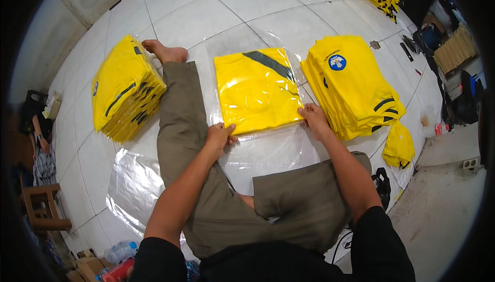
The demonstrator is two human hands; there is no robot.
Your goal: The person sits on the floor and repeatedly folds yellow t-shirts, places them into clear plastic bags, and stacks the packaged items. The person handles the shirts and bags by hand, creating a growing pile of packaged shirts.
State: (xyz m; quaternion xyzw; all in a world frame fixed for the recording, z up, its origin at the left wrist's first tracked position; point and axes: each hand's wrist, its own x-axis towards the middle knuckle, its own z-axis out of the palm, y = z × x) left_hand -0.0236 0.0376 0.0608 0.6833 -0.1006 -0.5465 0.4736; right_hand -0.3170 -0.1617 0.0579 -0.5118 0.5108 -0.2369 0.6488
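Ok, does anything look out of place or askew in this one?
One thing: a bunched yellow cloth lies by the near right corner of the right-hand stack, odd because that stack is folded flat. The bagged yellow garment between the left hand and right hand looks neat, and I see no spill.

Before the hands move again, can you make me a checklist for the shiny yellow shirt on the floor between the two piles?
1. Left hand at the near left corner of the folded yellow shirt: ok, thumb on top.
2. Right hand at the near right corner: ok.
3. Shirt covered by the clear bag: ok, shiny plastic lies over it.
4. Bag smooth: not ok, it has wrinkles.
5. Bag sealed: cannot tell from this view.
6. Left pile apart from the shirt: ok, a trouser leg lies between them.
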